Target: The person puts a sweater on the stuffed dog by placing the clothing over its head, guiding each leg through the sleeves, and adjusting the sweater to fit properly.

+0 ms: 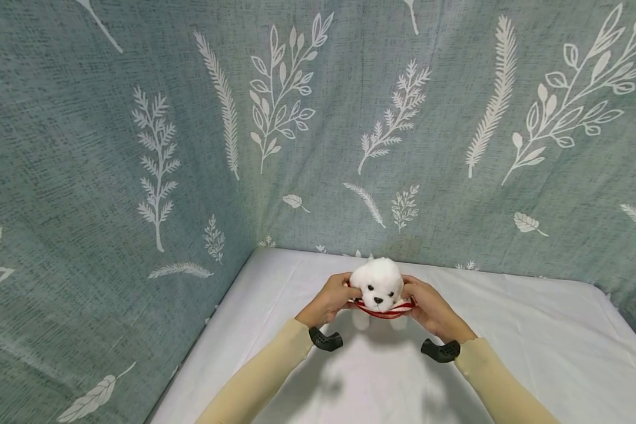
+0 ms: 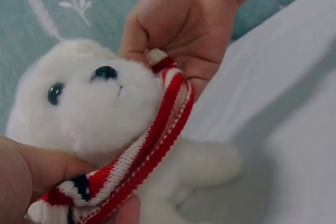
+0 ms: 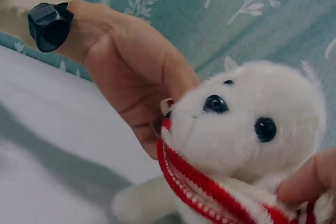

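Note:
A white plush dog point(image 1: 380, 281) faces the head camera, its pale legs on the white sheet. Round its neck sits a red and white striped knit garment point(image 2: 152, 150) with a small dark blue patch, bunched under the chin. My left hand point(image 1: 332, 299) pinches the knit at one side of the neck, thumb near the cheek. On the other side my right hand point(image 1: 428, 305) grips the knit edge between thumb and fingers. The fingertips of both hands are partly hidden behind the fabric and fur.
A white sheet point(image 1: 275, 277) covers the flat surface beneath the dog. Blue-green curtains point(image 1: 318, 147) with white leaf prints stand behind it and along the left. A black wrist device point(image 1: 325, 340) is worn on the left wrist, another black device point(image 1: 441, 350) on the right.

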The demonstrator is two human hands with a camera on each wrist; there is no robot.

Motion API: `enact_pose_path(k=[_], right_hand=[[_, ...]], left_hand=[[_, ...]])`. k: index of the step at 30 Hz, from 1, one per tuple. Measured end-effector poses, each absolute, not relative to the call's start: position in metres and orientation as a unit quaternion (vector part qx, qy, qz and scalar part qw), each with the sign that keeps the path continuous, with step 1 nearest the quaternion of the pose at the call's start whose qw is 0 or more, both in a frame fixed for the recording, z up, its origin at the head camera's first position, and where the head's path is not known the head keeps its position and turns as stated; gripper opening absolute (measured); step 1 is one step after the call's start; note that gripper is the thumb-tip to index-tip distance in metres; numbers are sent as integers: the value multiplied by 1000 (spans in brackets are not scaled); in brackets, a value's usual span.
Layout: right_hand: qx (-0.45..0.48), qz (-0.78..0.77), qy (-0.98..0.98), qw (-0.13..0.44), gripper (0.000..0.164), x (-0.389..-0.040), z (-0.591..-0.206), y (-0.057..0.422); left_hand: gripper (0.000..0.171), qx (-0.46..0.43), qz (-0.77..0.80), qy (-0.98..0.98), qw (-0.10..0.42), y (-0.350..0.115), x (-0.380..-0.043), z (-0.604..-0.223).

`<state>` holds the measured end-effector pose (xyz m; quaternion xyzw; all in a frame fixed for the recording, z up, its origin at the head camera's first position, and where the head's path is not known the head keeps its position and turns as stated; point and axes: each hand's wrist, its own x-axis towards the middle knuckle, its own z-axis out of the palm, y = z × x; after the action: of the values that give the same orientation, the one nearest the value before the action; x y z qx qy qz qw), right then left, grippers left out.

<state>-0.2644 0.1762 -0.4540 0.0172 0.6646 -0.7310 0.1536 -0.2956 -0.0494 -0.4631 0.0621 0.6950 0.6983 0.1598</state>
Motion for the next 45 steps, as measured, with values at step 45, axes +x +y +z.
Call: enact_pose_path(k=[45], right_hand=[[-64, -638, 759, 112, 65, -260, -458, 182]], left_hand=[[56, 218, 556, 801, 37, -50, -298, -473]])
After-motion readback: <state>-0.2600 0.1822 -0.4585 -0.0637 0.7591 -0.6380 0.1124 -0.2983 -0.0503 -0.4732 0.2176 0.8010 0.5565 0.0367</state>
